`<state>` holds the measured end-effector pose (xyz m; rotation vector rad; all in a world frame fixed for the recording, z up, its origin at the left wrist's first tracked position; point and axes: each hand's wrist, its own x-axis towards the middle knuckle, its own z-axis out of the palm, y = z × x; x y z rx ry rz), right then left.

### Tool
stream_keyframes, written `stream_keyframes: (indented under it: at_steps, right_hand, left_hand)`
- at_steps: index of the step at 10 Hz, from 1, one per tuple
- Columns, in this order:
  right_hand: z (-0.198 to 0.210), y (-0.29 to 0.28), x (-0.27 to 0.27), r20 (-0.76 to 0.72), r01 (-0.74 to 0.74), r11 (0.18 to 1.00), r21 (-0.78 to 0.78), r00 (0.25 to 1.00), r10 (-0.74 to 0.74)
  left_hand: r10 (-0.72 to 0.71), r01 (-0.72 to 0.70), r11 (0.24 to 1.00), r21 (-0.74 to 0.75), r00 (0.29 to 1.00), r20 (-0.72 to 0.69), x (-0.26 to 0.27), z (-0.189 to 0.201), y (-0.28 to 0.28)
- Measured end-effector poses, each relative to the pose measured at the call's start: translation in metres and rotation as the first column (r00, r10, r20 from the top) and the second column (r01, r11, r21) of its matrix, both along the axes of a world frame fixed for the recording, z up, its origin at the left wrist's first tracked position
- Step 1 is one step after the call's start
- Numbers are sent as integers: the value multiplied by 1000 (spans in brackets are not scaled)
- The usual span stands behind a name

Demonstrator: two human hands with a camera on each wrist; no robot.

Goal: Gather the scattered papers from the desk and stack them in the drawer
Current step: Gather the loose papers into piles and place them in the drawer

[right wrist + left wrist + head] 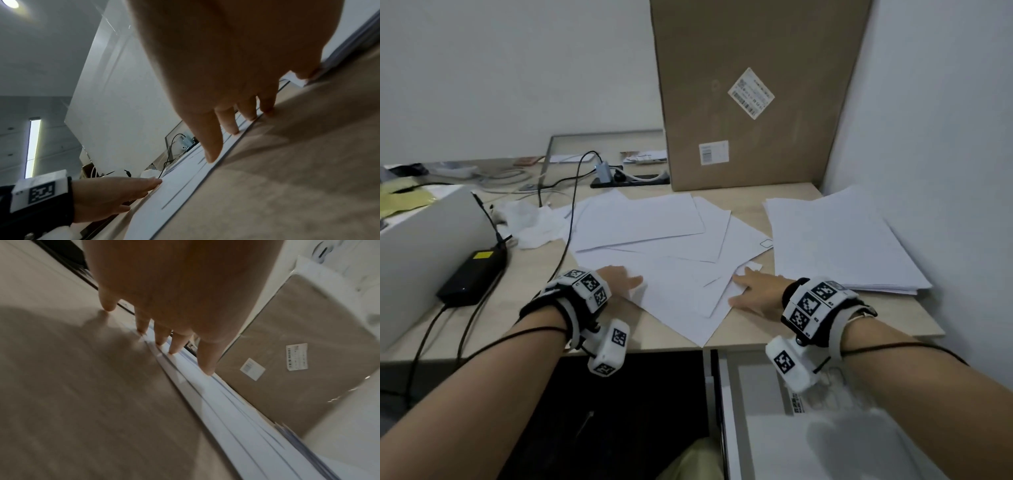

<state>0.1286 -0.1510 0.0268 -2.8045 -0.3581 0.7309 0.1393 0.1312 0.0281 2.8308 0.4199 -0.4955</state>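
Observation:
Several white sheets of paper (pixel 654 240) lie fanned and overlapping across the middle of the light wood desk (pixel 544 260). My left hand (pixel 621 282) lies flat at their left edge, its straight fingertips (pixel 206 369) touching the sheets' edges (pixel 236 415). My right hand (pixel 751 289) lies flat at the right edge of the nearest sheets, fingers (pixel 213 152) spread and straight on the paper (pixel 179 181). A thicker stack of paper (pixel 839 240) rests at the desk's right end. Below the desk edge, the open drawer (pixel 756 383) holds white sheets (pixel 825 448).
A tall cardboard box (pixel 753 92) leans against the wall behind the papers. A black power adapter (pixel 472 274) and cables (pixel 571 212) lie to the left, beside a white box (pixel 424 246) and crumpled tissue (pixel 530 222). A power strip (pixel 630 180) sits at the back.

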Motion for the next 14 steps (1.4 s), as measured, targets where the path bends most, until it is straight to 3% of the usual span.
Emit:
stream_keyframes:
  at_steps: [1,3,4,6,7,8,9,10,11,12,13,14]
  right_hand:
    - [0,-5,-1,-14,-4,1000,-17,1000,4]
    - [5,-4,-2,-61,20,998,60,998,-17]
    - [4,-8,0,-84,39,995,88,996,-31]
    - [8,-9,-2,-139,85,986,141,988,-66]
    - [5,-14,-8,-116,113,961,252,990,-86]
    - [-8,-17,-13,-112,250,888,385,968,-224]
    - [-13,-19,-25,-108,391,728,563,908,-404]
    - [-21,-21,-33,-147,498,549,671,815,-560]
    - [-17,-19,-41,-230,571,420,706,745,-626]
    - [-22,-18,-38,-240,579,345,738,704,-668]
    - [-32,-22,-32,-278,592,315,742,699,-659]
    - [-31,-21,-36,-326,601,254,758,686,-650]
  left_hand:
    - [22,-19,996,-87,999,40,3,2,14]
    - [235,-215,969,-122,953,189,22,1,51]
    - [240,-229,970,-82,959,149,41,-16,60]
    - [185,-182,983,-37,980,72,27,1,43]
    - [111,-110,994,-8,990,85,13,6,38]
    - [67,-67,998,2,993,94,-10,13,41]
    - [17,-6,990,-138,997,80,-28,16,45]
    - [83,-74,948,-309,996,17,-43,18,48]
    - [184,-139,943,-302,975,125,-49,12,56]
    - [267,-214,951,-225,934,237,-52,5,65]
    - [314,-269,928,-257,937,152,-57,-2,64]
    - [258,-228,941,-249,961,95,-61,-5,55]
